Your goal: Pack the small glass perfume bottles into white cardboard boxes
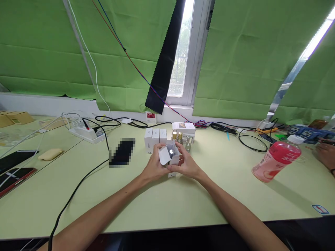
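Note:
Both my hands meet at the middle of the pale green table (162, 205) around a small white carton (171, 157) with its top flap open. A silver-capped bottle sits inside it. My left hand (154, 165) grips the carton's left side and flap. My right hand (186, 164) wraps its right side, fingers curled. Just behind stand three closed white cartons (155, 139) in a row and small gold-capped bottles (177, 136), with a clear bottle (188, 143) beside them.
A pink drink bottle (278, 157) lies tilted at the right. A power strip (86, 133) and black cables cross the left side. Phones (15, 158) lie at the left edge. Another person's hand (326, 153) rests at the far right. A flat white box (183, 127) sits behind the bottles.

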A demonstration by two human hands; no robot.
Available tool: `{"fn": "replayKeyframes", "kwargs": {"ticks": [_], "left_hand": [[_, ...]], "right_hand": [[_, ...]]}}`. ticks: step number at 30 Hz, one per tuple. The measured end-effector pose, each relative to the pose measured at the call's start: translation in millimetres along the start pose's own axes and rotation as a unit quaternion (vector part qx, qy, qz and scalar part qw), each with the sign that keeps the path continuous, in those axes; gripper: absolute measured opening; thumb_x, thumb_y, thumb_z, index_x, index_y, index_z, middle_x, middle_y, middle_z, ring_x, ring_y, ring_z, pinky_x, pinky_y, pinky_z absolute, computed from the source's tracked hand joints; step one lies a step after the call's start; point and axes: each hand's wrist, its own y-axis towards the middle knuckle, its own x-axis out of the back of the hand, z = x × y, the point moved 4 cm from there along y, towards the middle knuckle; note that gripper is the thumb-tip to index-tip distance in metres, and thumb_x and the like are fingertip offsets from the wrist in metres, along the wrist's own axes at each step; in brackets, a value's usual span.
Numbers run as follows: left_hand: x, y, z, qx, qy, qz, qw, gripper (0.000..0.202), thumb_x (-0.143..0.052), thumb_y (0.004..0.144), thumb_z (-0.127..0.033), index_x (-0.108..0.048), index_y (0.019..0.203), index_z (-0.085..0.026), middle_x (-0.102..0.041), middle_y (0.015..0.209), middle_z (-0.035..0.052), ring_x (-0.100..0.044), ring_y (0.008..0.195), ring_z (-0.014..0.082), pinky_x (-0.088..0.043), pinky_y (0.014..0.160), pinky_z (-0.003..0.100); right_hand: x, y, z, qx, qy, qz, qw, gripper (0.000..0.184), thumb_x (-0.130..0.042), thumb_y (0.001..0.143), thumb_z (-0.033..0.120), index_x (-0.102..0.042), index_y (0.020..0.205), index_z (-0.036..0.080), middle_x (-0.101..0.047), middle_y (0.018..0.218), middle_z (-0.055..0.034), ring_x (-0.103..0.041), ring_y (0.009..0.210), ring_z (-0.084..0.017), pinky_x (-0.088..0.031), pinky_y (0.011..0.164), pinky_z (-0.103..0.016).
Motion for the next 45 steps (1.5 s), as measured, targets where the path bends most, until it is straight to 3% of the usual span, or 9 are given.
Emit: {"fn": "replayKeyframes", "kwargs": {"ticks": [5, 14, 23, 29, 33, 41, 45], "left_hand": [[-0.2, 0, -2, -0.001, -0.009, -0.008, 1.000, 0.082, -0.089, 0.063, -0.033, -0.037, 0.126, -0.026, -0.062, 0.120, 0.0097, -0.065, 0.107, 0.0278, -0.055, 0.088, 0.043], [-1.0, 0, 1, 0.017, 0.002, -0.009, 1.000, 0.075, -0.087, 0.069, -0.040, -0.041, 0.126, -0.029, -0.064, 0.116, 0.0062, -0.067, 0.099, 0.0239, -0.059, 0.081, 0.038], [4.8, 3, 6, -0.017, 0.045, -0.055, 0.997, 0.060, -0.083, 0.074, -0.043, -0.050, 0.120, -0.027, -0.060, 0.122, 0.0066, -0.063, 0.110, 0.0257, -0.059, 0.092, 0.047], [10.5, 5, 6, -0.030, 0.073, -0.078, 0.994, 0.048, -0.080, 0.077, -0.043, -0.054, 0.114, -0.024, -0.062, 0.116, 0.0060, -0.065, 0.107, 0.0240, -0.059, 0.092, 0.045], [11.8, 5, 6, -0.063, 0.106, -0.076, 0.989, 0.047, -0.080, 0.078, -0.042, -0.056, 0.113, -0.024, -0.063, 0.112, 0.0051, -0.065, 0.101, 0.0229, -0.059, 0.089, 0.043], [8.1, 1, 0, -0.126, 0.156, -0.056, 0.978, 0.037, -0.074, 0.086, -0.033, -0.057, 0.118, -0.027, -0.059, 0.106, 0.0037, -0.062, 0.090, 0.0173, -0.059, 0.079, 0.033], [8.4, 1, -4, -0.151, 0.169, -0.072, 0.971, 0.041, -0.074, 0.086, -0.029, -0.055, 0.122, -0.027, -0.055, 0.109, 0.0045, -0.061, 0.093, 0.0170, -0.059, 0.079, 0.033]], "right_hand": [[5, 1, -1, 0.008, -0.032, 0.000, 0.999, 0.096, -0.087, 0.070, 0.036, -0.038, 0.152, 0.033, -0.057, 0.121, -0.0064, -0.062, 0.087, -0.018, -0.056, 0.069, -0.031], [16, 4, 5, 0.023, -0.087, -0.022, 0.996, 0.085, -0.086, 0.069, 0.037, -0.051, 0.146, 0.028, -0.061, 0.122, -0.0075, -0.059, 0.096, -0.022, -0.050, 0.065, -0.029], [27, 8, 5, 0.034, -0.065, -0.051, 0.996, 0.057, -0.084, 0.068, 0.034, -0.067, 0.122, 0.025, -0.063, 0.110, -0.0053, -0.058, 0.095, -0.021, -0.047, 0.063, -0.027], [35, 13, 4, 0.041, -0.034, -0.086, 0.995, 0.042, -0.082, 0.070, 0.039, -0.071, 0.108, 0.023, -0.068, 0.102, -0.0056, -0.059, 0.092, -0.021, -0.049, 0.065, -0.028], [37, 13, 4, 0.047, -0.025, -0.109, 0.993, 0.040, -0.081, 0.072, 0.038, -0.069, 0.106, 0.022, -0.068, 0.103, -0.0070, -0.061, 0.095, -0.022, -0.051, 0.070, -0.030], [34, 15, 1, 0.067, -0.001, -0.095, 0.993, 0.036, -0.082, 0.073, 0.038, -0.068, 0.101, 0.022, -0.072, 0.103, -0.0054, -0.066, 0.098, -0.024, -0.052, 0.084, -0.037], [33, 15, 1, 0.074, -0.005, -0.094, 0.993, 0.037, -0.083, 0.072, 0.039, -0.068, 0.101, 0.021, -0.073, 0.103, -0.0054, -0.067, 0.097, -0.024, -0.052, 0.085, -0.037]]}}
